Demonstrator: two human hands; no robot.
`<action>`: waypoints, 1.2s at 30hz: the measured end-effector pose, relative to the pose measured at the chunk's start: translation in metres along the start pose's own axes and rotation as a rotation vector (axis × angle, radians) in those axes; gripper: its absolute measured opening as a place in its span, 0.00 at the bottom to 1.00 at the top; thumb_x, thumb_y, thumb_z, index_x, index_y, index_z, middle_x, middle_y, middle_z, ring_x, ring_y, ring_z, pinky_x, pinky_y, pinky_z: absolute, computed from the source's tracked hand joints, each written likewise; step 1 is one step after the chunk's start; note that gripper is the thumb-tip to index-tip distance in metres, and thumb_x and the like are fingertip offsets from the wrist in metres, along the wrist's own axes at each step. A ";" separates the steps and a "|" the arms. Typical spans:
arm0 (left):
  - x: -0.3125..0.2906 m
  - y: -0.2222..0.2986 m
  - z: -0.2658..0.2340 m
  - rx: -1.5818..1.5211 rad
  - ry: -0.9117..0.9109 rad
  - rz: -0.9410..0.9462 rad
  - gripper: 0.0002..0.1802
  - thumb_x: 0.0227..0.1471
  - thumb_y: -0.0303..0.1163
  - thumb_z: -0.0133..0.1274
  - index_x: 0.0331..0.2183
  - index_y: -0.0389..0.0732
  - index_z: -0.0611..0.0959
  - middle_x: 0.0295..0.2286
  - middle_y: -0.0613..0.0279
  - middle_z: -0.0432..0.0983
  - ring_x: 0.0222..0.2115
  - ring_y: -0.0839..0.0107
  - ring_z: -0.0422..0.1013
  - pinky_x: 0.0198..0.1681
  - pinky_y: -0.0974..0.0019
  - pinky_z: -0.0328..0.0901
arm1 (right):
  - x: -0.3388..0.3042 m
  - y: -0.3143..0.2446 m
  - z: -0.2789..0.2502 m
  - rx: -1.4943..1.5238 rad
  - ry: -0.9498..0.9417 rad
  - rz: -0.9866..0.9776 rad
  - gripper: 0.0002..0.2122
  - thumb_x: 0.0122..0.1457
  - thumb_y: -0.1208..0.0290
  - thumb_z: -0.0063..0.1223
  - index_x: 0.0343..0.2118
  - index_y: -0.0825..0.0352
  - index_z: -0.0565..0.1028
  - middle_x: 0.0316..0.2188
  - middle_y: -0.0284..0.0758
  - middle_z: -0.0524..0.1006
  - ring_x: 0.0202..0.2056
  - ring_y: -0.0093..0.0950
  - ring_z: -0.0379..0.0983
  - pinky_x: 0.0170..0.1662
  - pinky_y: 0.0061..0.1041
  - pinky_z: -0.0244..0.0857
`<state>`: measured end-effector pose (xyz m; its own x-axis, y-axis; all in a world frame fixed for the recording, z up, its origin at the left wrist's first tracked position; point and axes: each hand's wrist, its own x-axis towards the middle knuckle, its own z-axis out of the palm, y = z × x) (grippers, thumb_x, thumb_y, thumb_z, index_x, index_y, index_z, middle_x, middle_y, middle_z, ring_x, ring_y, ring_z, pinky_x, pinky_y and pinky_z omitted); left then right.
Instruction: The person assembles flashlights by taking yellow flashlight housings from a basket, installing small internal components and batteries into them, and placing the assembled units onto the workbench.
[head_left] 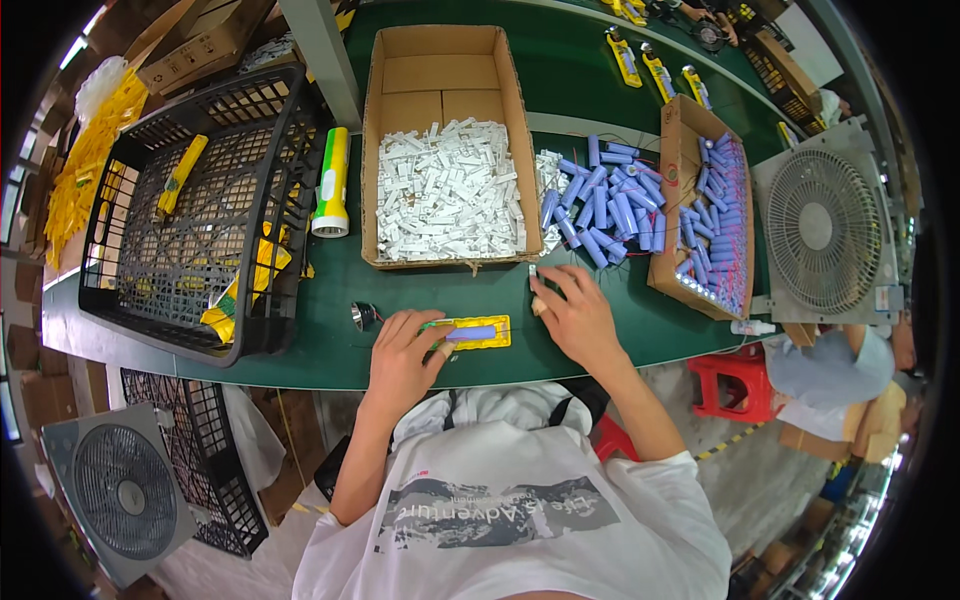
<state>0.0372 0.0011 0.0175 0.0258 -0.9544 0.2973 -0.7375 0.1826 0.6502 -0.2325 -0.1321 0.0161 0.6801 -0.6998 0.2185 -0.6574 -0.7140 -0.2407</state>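
My left hand [402,348] is closed around the left end of a yellow flashlight housing half [495,333] on the green table. A purple cylindrical battery cell [472,333] lies lengthwise in the housing, partly hidden by my thumb. Just left of that hand is a round flashlight head [364,316] with a shiny reflector. My right hand [580,318] is closed over the table, its thumb and index finger around a small white plastic part [533,271]. Tan covers show on both thumb tips. Beyond it stands a cardboard box [445,75] heaped with white plastic parts [450,190].
Purple battery cells [610,200] lie piled beyond my right hand, beside a cardboard box [664,245] of more cells. At the left are a black plastic crate [235,340] and a green-and-white flashlight [334,185]. A fan [820,225] and another person [835,365] are at the right.
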 end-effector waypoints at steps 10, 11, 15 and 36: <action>0.002 -0.001 -0.005 0.000 -0.025 -0.007 0.11 0.49 0.27 0.68 0.38 0.39 0.87 0.44 0.59 0.82 0.44 0.54 0.76 0.50 0.52 0.69 | -0.099 -0.013 -0.003 0.069 0.029 -0.220 0.18 0.55 0.68 0.67 0.49 0.65 0.82 0.55 0.34 0.80 0.58 0.34 0.76 0.56 0.35 0.71; 0.003 -0.002 -0.004 -0.002 -0.032 -0.005 0.11 0.49 0.27 0.68 0.38 0.39 0.87 0.44 0.59 0.82 0.44 0.54 0.76 0.50 0.52 0.69 | -0.104 -0.010 0.001 0.038 0.112 -0.292 0.17 0.54 0.70 0.69 0.48 0.64 0.82 0.53 0.32 0.82 0.56 0.33 0.77 0.55 0.35 0.71; 0.003 -0.001 -0.003 0.017 -0.042 0.001 0.12 0.49 0.27 0.68 0.38 0.39 0.87 0.44 0.59 0.81 0.44 0.54 0.75 0.50 0.52 0.69 | -0.101 -0.017 0.014 0.338 0.236 -0.289 0.13 0.53 0.74 0.71 0.42 0.64 0.85 0.38 0.32 0.85 0.37 0.30 0.82 0.38 0.29 0.75; -0.006 0.005 0.020 0.011 0.087 0.034 0.12 0.49 0.27 0.67 0.39 0.40 0.86 0.43 0.59 0.81 0.43 0.56 0.75 0.51 0.52 0.69 | -0.011 -0.041 -0.019 0.297 0.010 -0.048 0.09 0.52 0.79 0.69 0.37 0.67 0.84 0.37 0.33 0.85 0.35 0.33 0.82 0.37 0.30 0.77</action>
<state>0.0202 0.0031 0.0050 0.0593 -0.9235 0.3790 -0.7465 0.2110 0.6310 -0.2191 -0.0960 0.0413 0.7037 -0.6668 0.2453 -0.5001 -0.7102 -0.4955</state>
